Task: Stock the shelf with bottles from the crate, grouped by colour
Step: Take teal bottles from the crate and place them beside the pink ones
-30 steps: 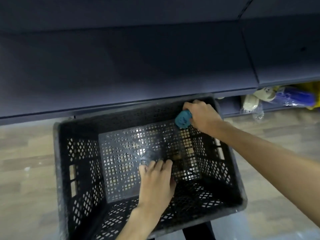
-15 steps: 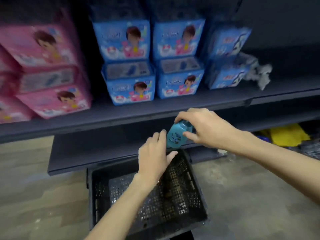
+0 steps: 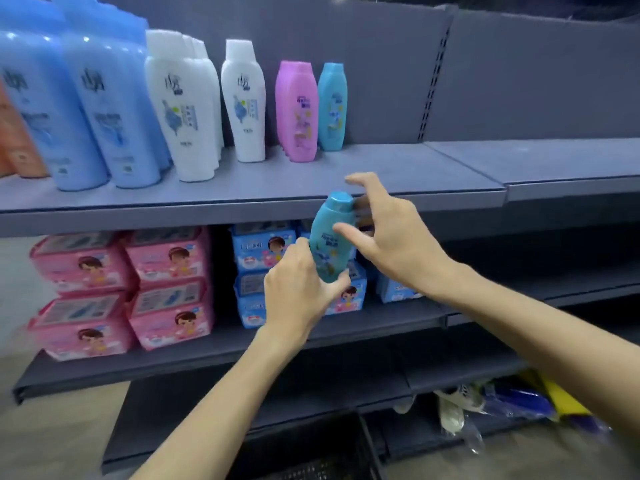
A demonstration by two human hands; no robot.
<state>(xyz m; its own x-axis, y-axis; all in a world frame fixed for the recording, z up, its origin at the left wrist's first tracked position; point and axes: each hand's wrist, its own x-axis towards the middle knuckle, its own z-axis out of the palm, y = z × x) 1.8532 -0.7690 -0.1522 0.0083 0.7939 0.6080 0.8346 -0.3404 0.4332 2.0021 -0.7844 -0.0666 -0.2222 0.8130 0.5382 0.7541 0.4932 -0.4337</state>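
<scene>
My left hand [image 3: 298, 289] grips the lower half of a small teal bottle [image 3: 330, 230], held upright just below the front edge of the upper shelf [image 3: 398, 171]. My right hand [image 3: 391, 233] is beside the bottle's top, fingers spread and loosening off it. On the shelf stand a teal bottle [image 3: 331, 107], a row of pink bottles [image 3: 298, 112], white bottles [image 3: 187, 109], big blue bottles [image 3: 69, 109] and an orange one at the far left. The black crate [image 3: 311, 455] shows only as a rim at the bottom.
Pink boxes [image 3: 121, 289] and blue boxes [image 3: 263, 258] fill the middle shelf behind my hands. The upper shelf to the right of the teal bottle is bare. Bagged items [image 3: 502, 403] lie under the lowest shelf at the right.
The view has risen from the crate to the shelves. The teal bottle went up from the crate to the upper shelf's edge; my left hand took hold of it and my right hand is opening.
</scene>
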